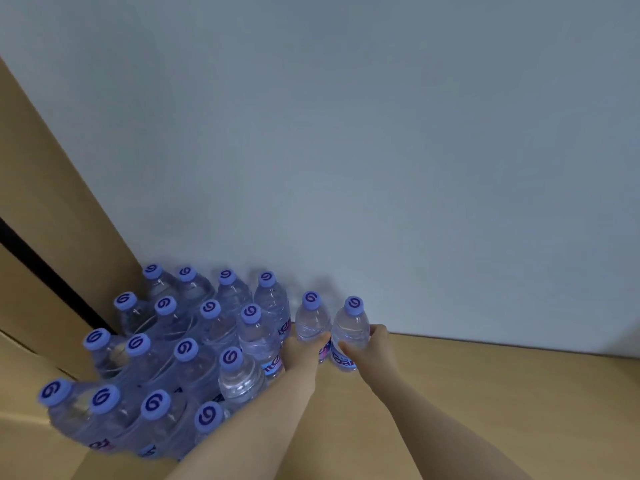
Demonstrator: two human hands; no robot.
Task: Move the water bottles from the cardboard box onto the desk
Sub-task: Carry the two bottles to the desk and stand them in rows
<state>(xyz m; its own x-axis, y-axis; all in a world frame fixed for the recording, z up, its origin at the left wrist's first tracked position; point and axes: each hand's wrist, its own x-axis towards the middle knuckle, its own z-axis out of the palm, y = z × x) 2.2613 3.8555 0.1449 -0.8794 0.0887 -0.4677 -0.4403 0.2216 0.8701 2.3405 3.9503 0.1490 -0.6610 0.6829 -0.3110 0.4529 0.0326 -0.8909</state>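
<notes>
Several clear water bottles with purple swirl caps stand upright in rows on the light wooden desk, packed against its left wall. At the right end of the group stand two more bottles. My left hand grips the lower body of one bottle. My right hand grips the neighbouring bottle just to its right. Both bottles are upright and look to be touching the desk by the back wall. No cardboard box is in view.
A pale blue-grey wall rises behind the desk. A tan side panel with a dark gap closes the left side. Bare desk surface stretches to the right of my right arm.
</notes>
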